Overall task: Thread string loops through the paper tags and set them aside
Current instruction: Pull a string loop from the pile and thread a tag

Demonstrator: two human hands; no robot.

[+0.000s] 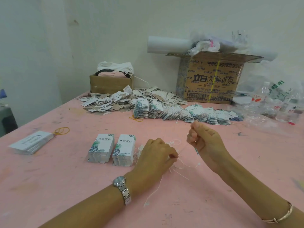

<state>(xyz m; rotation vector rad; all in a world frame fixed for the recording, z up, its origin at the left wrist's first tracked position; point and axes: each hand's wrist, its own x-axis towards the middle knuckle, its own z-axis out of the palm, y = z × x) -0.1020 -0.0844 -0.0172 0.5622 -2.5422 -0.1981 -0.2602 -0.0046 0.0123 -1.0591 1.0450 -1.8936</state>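
Pinching a thin white string loop (181,150) taut between them, the left hand (154,155) and right hand (204,140) work just above the pink surface (65,178), fingers (191,137) curled tight. It looks limp, light and tangle-prone, so it is best held near its end. 2 stacks of leaf-printed paper tags (101,148) sit beside the left hand.

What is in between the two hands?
In the head view, a thin white string runs between the left hand and the right hand, both pinching it. Loose strings lie on the pink table below.
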